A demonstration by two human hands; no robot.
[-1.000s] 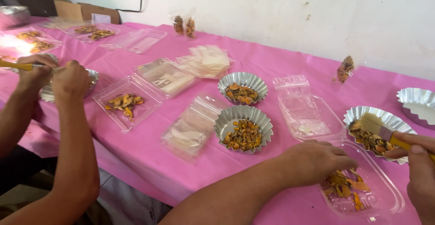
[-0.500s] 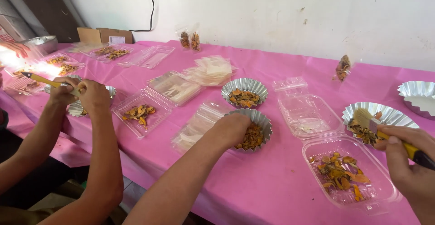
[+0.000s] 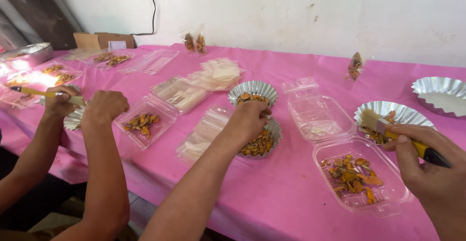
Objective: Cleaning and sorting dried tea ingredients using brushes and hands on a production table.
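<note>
A pink tabletop (image 3: 272,197) is carrying everything, running along a white wall. At its left end a co-worker's two hands (image 3: 104,106) are working over another fluted tin and a clear tray of orange pieces (image 3: 141,123). Nearer the right edge, an open clear plastic box (image 3: 359,180) is holding orange dried pieces, its empty lid lying hinged behind it. A fluted foil tin (image 3: 264,141) of the same pieces is sitting at centre; the left hand (image 3: 250,120) is reaching into it, fingers bunched together on the pieces. The right hand (image 3: 427,166) is closing tightly around the yellow handle of a small brush (image 3: 376,122), its bristles lying over a second foil tin (image 3: 395,111).
</note>
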